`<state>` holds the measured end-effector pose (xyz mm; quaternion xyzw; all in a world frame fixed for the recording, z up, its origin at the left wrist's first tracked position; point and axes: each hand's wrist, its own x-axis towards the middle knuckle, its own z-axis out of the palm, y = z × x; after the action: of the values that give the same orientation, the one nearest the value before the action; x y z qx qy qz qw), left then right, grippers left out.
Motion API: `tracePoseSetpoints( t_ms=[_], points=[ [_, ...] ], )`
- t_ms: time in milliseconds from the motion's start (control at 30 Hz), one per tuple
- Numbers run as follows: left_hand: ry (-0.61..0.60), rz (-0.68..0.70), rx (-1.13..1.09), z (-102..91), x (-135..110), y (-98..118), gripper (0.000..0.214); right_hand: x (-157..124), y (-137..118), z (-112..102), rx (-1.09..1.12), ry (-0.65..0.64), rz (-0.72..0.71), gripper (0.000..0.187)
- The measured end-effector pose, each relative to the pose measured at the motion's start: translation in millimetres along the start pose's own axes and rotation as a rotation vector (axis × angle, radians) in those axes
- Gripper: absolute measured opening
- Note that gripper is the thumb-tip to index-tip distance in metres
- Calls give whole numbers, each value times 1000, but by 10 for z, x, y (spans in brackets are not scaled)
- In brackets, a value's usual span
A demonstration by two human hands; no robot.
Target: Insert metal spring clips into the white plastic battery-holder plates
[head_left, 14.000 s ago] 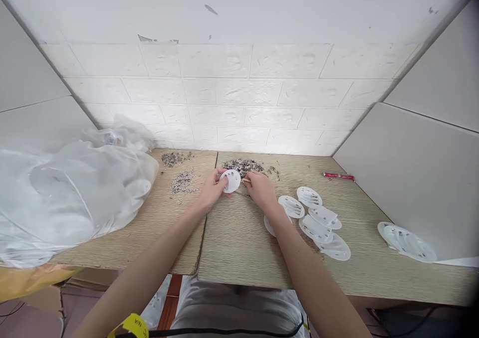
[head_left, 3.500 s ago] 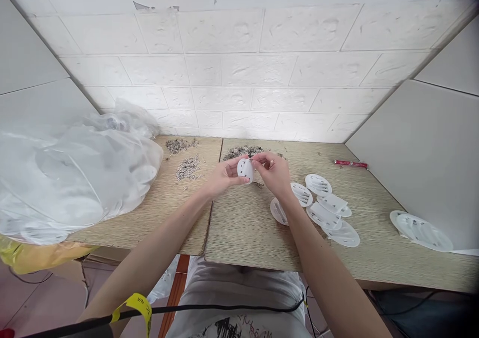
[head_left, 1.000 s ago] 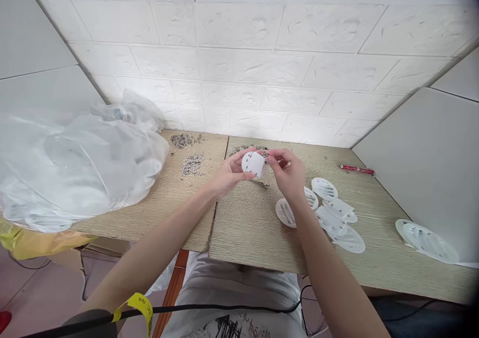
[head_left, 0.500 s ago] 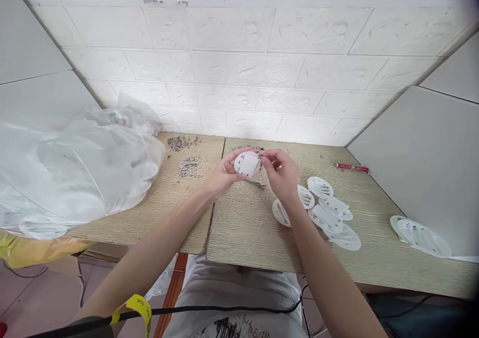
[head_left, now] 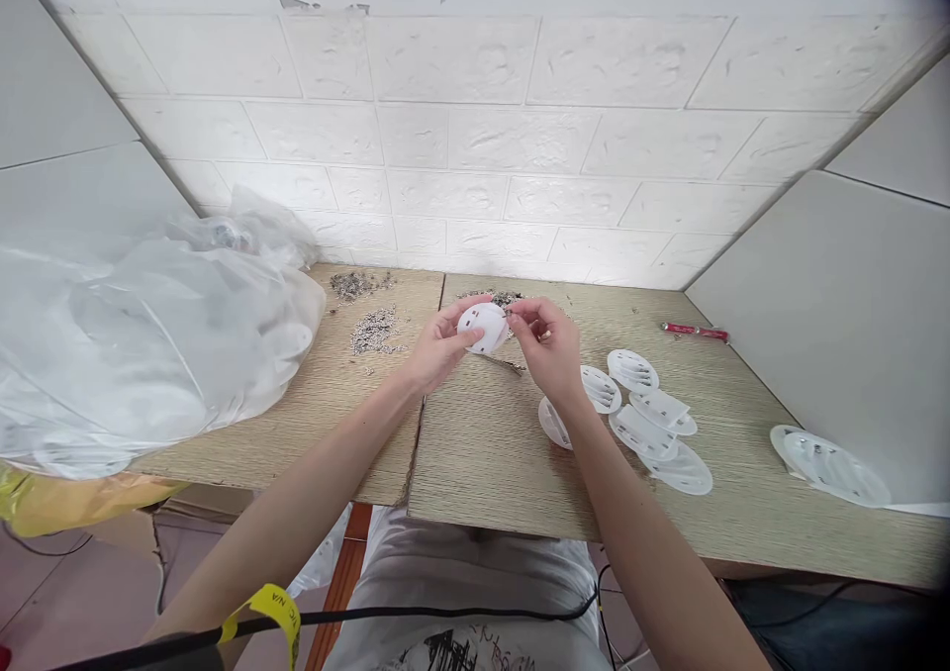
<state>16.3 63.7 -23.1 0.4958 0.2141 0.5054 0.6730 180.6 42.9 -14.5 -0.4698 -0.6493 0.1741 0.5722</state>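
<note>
The left hand [head_left: 437, 352] pinches a round white disc [head_left: 483, 326] above the worktop [head_left: 482, 453]. The right hand [head_left: 550, 347] pinches something tiny at its edge.

light wood-grain tabletop [head_left: 490, 453] | left: big clear plastic bag [head_left: 141, 344] | back: piles of small metal bits [head_left: 375, 330] | right: white round plastic discs [head_left: 653, 424], red pen [head_left: 694, 332]
</note>
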Motion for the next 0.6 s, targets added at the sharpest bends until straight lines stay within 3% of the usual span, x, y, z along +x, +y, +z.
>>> tracePoseSetpoints(
  t_ms=[333, 467, 600],
  points=[
    [121, 46, 0, -21, 43, -4, 33, 7, -60, 11, -8, -58, -18, 11],
    [133, 96, 154, -44, 39, -7, 25, 23, -50, 0, 146, -63, 83, 15],
    [83, 264, 353, -70, 36, -12, 19, 46, -28, -29, 326, -65, 155, 18]
  ],
)
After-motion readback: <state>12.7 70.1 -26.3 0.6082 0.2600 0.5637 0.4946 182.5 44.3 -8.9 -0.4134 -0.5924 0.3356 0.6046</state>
